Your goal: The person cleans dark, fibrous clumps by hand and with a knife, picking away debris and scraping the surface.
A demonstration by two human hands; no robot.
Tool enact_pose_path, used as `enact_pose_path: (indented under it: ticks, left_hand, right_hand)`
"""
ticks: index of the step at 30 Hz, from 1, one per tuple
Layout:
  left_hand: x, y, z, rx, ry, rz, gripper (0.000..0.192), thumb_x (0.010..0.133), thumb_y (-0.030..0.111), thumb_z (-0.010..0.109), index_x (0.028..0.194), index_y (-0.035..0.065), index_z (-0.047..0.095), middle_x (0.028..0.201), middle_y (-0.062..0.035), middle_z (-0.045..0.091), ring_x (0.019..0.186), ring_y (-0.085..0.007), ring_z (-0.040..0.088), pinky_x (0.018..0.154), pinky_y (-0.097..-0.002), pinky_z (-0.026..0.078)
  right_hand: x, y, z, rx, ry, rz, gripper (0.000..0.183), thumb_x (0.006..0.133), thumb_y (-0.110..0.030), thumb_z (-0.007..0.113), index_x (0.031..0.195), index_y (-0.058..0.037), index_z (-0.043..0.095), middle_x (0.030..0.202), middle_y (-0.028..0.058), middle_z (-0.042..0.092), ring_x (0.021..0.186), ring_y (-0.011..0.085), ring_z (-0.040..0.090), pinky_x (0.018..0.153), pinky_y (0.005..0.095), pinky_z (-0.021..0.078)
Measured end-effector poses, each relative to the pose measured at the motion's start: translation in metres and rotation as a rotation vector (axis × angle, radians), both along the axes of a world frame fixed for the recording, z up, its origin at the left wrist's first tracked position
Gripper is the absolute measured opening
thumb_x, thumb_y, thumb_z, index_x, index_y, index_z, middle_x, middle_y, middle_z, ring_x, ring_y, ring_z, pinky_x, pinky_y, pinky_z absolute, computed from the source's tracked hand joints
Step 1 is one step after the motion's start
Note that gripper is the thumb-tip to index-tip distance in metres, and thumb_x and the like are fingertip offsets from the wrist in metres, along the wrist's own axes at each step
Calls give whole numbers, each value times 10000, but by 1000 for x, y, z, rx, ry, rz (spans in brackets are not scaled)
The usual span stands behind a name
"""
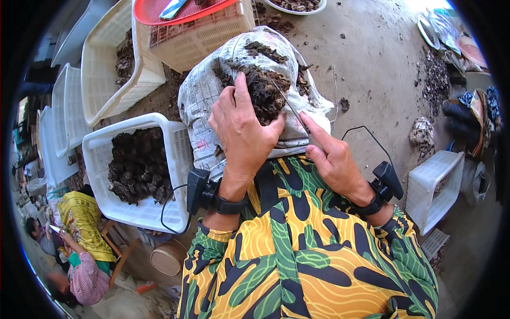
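My left hand (245, 125) grips a dark, rough, crusty clump (265, 93), perhaps a fungus or root, with its thumb and fingers around the near and left sides. In my right hand (332, 155) is a thin knife (293, 107), its blade lying against the clump's right side; most of its handle is hidden by the fingers. Under both lies a white woven plastic sack (205, 115), spread over my lap and bearing printed writing. Loose dark scraps (267, 52) rest on the sack beyond the clump.
To my left a white plastic crate (181, 215) holds many dark clumps (137, 165). Farther up stand a cream crate (151, 77) and a red tray (191, 18) on another crate. At right is a white basket (432, 187). Other people (89, 275) sit at lower left.
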State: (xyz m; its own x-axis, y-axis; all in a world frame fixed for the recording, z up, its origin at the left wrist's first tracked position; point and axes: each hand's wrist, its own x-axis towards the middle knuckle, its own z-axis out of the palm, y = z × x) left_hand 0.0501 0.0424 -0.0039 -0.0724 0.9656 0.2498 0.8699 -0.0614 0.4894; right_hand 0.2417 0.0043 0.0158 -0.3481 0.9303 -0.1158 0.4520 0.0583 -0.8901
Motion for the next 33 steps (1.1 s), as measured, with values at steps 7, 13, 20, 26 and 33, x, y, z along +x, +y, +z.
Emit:
enact_pose_path:
  ticks: [7,13,20,26,33]
  left_hand:
    - [-4,-4,-5,-2,83,6,955,649,342,824,1440,38,384,1228,-180,490,1124,-374,486,947,-515,349]
    - [-7,-5,-7,-12,73,4,946,656,345,824,1444,51,391,1241,-188,490,1120,-376,486,940,-515,358]
    - [-10,-4,-7,17,48,-7,932,653,365,820,1434,57,416,1219,-174,505,1103,-370,495,928,-509,369]
    - [-8,-5,-1,-1,70,1,953,640,380,821,1437,54,410,1211,-167,502,1105,-358,495,928,-499,363]
    - [-8,-6,2,-5,-32,-43,992,630,350,856,1448,52,380,1253,-181,485,1155,-367,477,970,-513,348]
  right_hand:
    - [-24,25,-6,65,10,-21,526,903,-58,533,1418,-22,431,1196,312,592,1091,462,583,917,463,480]
    - [-26,34,-9,44,-9,5,530,901,-60,536,1418,-19,428,1211,307,588,1114,445,583,939,458,476]
    - [-9,11,-9,37,14,-5,512,906,-69,532,1409,-26,447,1238,291,587,1128,437,586,961,446,477]
    - [-22,46,-18,135,-246,18,494,919,-101,542,1401,-35,450,1132,283,634,983,438,639,863,473,504]
    - [-10,60,-33,213,-94,-76,528,937,-118,542,1448,-63,419,1197,257,629,952,407,647,828,454,508]
